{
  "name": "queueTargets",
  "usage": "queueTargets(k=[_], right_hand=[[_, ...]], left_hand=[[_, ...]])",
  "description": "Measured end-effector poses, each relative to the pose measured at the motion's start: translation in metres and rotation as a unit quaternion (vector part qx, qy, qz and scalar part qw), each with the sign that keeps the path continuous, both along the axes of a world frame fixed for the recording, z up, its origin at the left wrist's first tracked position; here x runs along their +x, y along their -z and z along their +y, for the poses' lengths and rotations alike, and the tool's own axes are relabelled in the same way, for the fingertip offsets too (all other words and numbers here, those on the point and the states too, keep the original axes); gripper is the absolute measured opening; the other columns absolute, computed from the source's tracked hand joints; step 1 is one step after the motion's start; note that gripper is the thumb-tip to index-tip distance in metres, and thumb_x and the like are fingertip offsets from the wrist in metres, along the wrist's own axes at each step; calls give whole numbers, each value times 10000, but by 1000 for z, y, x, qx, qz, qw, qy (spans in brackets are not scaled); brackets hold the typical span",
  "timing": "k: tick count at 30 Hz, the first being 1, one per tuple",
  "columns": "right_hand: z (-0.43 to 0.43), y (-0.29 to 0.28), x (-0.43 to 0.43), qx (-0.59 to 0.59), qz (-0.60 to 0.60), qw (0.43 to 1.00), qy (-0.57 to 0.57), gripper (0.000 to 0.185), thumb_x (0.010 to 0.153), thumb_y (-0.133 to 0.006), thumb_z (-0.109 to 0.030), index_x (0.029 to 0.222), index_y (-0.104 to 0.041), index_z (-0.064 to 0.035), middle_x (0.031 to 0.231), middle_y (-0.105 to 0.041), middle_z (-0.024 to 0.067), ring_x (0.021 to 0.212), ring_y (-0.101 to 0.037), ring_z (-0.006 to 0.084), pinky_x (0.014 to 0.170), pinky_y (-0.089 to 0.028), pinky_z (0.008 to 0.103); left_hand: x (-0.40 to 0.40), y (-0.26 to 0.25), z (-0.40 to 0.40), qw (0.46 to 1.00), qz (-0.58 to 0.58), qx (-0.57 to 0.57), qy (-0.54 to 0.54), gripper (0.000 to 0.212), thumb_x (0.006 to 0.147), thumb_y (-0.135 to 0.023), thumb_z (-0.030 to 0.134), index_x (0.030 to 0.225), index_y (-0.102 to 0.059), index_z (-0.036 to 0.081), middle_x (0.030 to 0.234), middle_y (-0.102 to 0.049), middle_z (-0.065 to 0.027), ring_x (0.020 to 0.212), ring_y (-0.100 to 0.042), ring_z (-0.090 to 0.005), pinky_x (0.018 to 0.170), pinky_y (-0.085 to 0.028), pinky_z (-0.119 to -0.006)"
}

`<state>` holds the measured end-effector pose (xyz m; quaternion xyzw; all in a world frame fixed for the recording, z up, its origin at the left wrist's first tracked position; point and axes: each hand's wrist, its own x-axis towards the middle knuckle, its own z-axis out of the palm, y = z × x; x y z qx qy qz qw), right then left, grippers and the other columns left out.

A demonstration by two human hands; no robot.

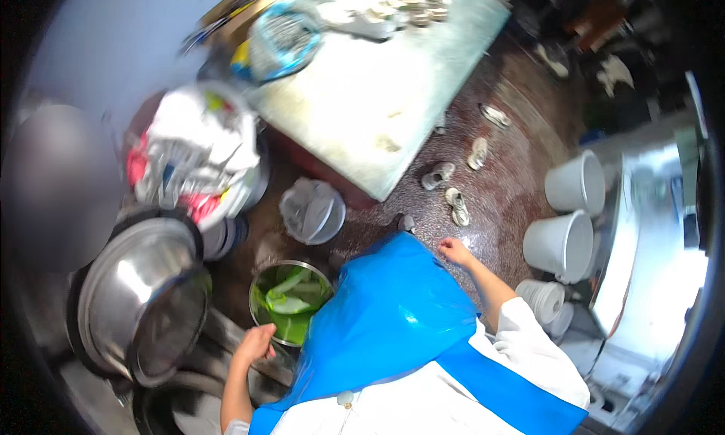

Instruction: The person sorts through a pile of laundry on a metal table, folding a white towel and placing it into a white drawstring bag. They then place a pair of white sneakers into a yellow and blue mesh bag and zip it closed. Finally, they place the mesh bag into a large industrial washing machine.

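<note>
My left hand (257, 343) hangs beside a round metal pot (254, 316), its fingers loosely bent and a little apart, with nothing seen in it. Bright green contents (291, 290) fill the pot, with paler green pieces among them; blur hides what they are. My right hand (455, 250) is over the wet floor, also loosely bent and with no object visible in it. Between my hands, a blue plastic apron (396, 299) covers my front over a white top.
Ahead stands a pale-topped table (374, 106) bearing a blue-rimmed bag (286, 38) and stacked pale items (419, 1). A clear bucket (312, 211), an overfilled bin (209, 135) and metal basins (136, 282) flank my left. Shoes (457, 207) lie on the floor; white buckets (558, 245) stand right.
</note>
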<state>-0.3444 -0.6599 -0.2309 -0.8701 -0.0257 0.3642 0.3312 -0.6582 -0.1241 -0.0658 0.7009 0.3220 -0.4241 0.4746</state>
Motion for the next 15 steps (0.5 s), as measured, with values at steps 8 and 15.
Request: queueTargets(k=[8, 15], right_hand=[[-183, 96, -66, -56, 146, 947, 281, 103, 844, -602, -120, 853, -643, -26, 720, -618, 81, 564, -569, 191, 492, -477, 346], [-221, 42, 46, 35, 249, 861, 442, 96, 851, -555, -93, 839, -610, -16, 703, -618, 94, 518, -565, 180, 439, -456, 334]], left_hand=[[203, -33, -63, 937, -137, 139, 289, 651, 813, -685, 233, 1385, -411, 91, 1178, -598, -232, 1073, -586, -380, 912, -469, -421], [363, -59, -190, 924, -224, 98, 295, 475, 896, -582, 248, 1309, -478, 37, 1210, -582, -212, 1089, -569, -368, 928, -460, -410]])
